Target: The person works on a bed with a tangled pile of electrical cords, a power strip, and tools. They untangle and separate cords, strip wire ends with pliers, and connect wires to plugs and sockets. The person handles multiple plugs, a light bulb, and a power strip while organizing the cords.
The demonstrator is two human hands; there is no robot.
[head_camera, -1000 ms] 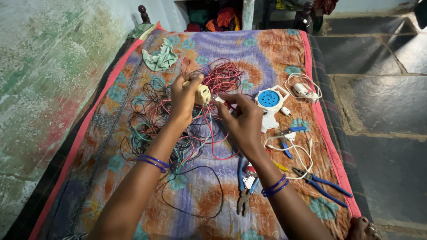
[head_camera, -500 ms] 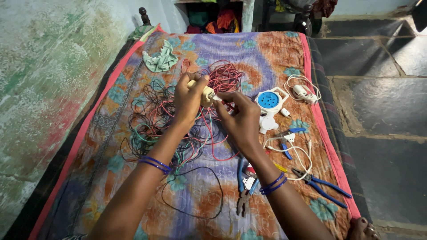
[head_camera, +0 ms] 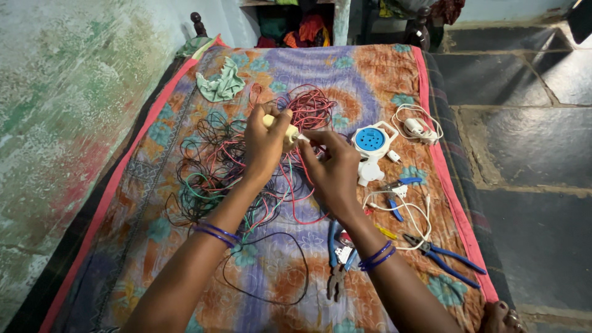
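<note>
Nearest, blue-handled metal pliers (head_camera: pixel 338 262) lying on the patterned orange-and-purple cloth (head_camera: pixel 370 68), beside a loose black wire loop (head_camera: pixel 265 271). Above, left hand (head_camera: pixel 266 145) curled tight round a small cream plastic cylinder (head_camera: pixel 280 127); right hand (head_camera: pixel 333 169) pinching fingertips at that cylinder's end, both over tangled thin coloured wires (head_camera: pixel 216 166). Right of these, a round blue-and-white plastic device (head_camera: pixel 371 143). Farthest, a crumpled pale green rag (head_camera: pixel 223 83).
</note>
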